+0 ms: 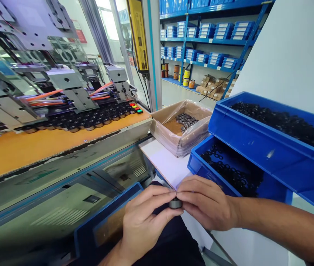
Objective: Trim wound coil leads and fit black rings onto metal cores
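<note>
Both of my hands meet low in the middle of the view, pinching one small dark round part (175, 203) between their fingertips. My left hand (142, 221) grips it from the left with thumb and fingers closed. My right hand (206, 201) closes on it from the right. Just beyond my right hand a low blue bin (198, 162) holds many black rings. Above it a second blue bin (256, 138) is full of black rings too. A plastic-lined cardboard box (162, 129) with small metal parts stands farther back.
On the left is a machine with an orange deck (48, 144), a row of dark round parts (90, 120) under its metal heads, and coloured buttons (136, 108). A white table top (165, 162) carries the box. An empty blue tray (109, 221) lies below. Blue shelving (209, 40) stands behind.
</note>
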{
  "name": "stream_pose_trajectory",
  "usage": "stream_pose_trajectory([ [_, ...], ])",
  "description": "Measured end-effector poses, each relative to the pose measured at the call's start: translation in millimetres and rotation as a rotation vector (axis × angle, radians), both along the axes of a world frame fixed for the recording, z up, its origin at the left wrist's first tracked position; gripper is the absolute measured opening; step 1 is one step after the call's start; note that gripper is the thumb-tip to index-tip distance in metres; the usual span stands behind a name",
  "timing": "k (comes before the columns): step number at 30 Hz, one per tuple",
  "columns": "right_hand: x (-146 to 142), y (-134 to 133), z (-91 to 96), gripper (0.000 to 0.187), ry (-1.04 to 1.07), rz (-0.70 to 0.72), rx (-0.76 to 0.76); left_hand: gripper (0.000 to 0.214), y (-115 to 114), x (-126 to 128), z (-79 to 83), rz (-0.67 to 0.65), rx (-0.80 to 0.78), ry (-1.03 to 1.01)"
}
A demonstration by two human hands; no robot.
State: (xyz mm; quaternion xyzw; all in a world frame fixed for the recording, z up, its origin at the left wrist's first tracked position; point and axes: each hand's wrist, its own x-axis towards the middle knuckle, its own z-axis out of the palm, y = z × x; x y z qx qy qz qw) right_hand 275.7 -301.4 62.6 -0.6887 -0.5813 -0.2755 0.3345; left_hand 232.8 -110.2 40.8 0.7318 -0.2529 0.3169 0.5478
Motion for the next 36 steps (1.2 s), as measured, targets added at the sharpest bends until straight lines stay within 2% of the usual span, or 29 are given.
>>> stream_pose_trajectory([
  [3,-0.4,0.1,1.7,0.020,0.029,0.010,-0.003,0.024,-1.8,-1.5,-2.9,0.028,-0.003,-0.009],
  [6,0.9,0.3,1.8,0.020,0.000,-0.041,0.006,0.027,-11.5,-2.8,-10.8,-0.040,-0.189,0.192],
  [9,2.9,0.6,0.0,0.020,-0.030,-0.073,0.007,0.025,-22.0,-1.5,-16.9,-0.163,-0.464,0.423],
  [12,4.9,0.4,-2.0,0.022,0.020,-0.066,0.042,0.023,-27.2,0.4,-20.6,-0.379,-0.688,0.621],
  [14,5.9,-0.1,-2.4,0.021,0.061,-0.066,0.058,0.026,-26.0,1.0,-23.5,-0.491,-0.759,0.699],
  [15,6.2,-0.3,-2.4,0.020,0.068,-0.065,0.060,0.027,-23.9,1.3,-25.1,-0.503,-0.748,0.697],
  [17,6.4,-0.5,-1.8,0.019,0.064,-0.065,0.060,0.030,-17.3,2.5,-27.1,-0.430,-0.615,0.595],
  [20,6.0,-0.7,-0.6,0.018,0.040,-0.072,0.052,0.036,-5.4,7.4,-24.0,-0.225,-0.291,0.285],
  [23,5.4,-0.9,-0.2,0.015,0.039,-0.070,0.023,0.028,1.9,13.7,-15.8,-0.122,-0.067,0.041],
  [26,4.8,0.5,-1.3,0.014,0.062,-0.053,0.012,0.025,0.5,15.3,-13.3,-0.095,-0.002,-0.064],
  [31,5.3,3.0,-2.3,0.016,0.052,-0.086,-0.022,0.019,-1.2,11.6,-20.1,0.012,0.058,-0.075],
  [33,11.0,-5.3,-1.5,0.025,-0.010,-0.170,-0.077,0.010,15.4,19.9,-15.4,0.174,0.195,-0.060],
  [36,35.2,-35.0,-1.2,0.033,-0.118,-0.347,-0.118,0.021,70.9,47.0,6.6,0.566,0.446,0.024],
])
